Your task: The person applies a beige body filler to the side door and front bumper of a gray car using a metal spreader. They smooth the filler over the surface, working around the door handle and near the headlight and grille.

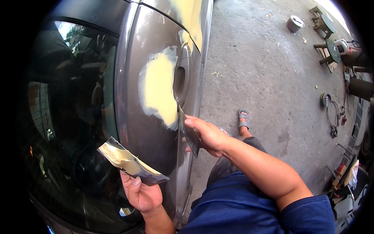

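Lower left: left hand (143,195) gripping dark plate (155,178), thickly coated with pale-yellow paste (124,158). Centre: right hand (212,137) pinching thin black blade (189,132).

Hands (145,197) (212,138) hold dark plates (152,178) (190,134) (L w/ yellow paste (124,158)) nr door (150,136).

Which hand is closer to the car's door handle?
Right. The right hand is just below and right of the door handle in the picture; the left hand is farther, lower left.
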Available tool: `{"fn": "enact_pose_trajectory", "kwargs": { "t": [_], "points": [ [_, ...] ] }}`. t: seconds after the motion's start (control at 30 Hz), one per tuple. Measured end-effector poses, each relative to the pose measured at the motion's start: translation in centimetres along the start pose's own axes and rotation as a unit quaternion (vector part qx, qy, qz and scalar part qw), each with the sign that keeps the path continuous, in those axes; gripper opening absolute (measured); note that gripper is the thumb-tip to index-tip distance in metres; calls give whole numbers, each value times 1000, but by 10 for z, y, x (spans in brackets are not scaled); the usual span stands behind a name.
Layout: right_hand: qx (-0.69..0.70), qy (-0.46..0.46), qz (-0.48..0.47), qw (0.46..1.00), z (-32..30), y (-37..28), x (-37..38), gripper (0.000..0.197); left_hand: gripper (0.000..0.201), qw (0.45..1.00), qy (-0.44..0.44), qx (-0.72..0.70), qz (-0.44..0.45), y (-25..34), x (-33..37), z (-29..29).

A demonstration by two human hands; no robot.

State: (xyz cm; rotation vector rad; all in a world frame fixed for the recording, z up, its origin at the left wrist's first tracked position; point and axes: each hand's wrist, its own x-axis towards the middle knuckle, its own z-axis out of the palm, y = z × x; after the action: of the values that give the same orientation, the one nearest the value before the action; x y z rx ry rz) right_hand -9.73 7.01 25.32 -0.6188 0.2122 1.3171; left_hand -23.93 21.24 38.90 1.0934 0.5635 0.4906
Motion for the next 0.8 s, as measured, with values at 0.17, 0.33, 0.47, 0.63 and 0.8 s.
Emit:
{"fn": "enact_pose_trajectory", "kwargs": {
  "t": [0.17, 0.33, 0.47, 0.63, 0.8],
  "points": [
    [-26, 24, -10, 999, 9, -8, 2, 75, 60, 1000, -6, -5, 0, 1, -2, -3],
    [-40, 50, -9, 998, 24, -7, 8, 75, 61, 1000, -5, -6, 8, 0, -1, -7],
    [-143, 93, -44, 984, 42, 1, 7, 74, 60, 1000, 1, -10, 13, 1, -2, -8],
    [-358, 138, -141, 913, 73, 23, -2, 72, 55, 1000, 11, -3, 27, 5, 0, -7],
    [-482, 103, -167, 854, 77, 33, -19, 68, 55, 999, 14, -4, 38, 6, 2, -10]
  ]
}}
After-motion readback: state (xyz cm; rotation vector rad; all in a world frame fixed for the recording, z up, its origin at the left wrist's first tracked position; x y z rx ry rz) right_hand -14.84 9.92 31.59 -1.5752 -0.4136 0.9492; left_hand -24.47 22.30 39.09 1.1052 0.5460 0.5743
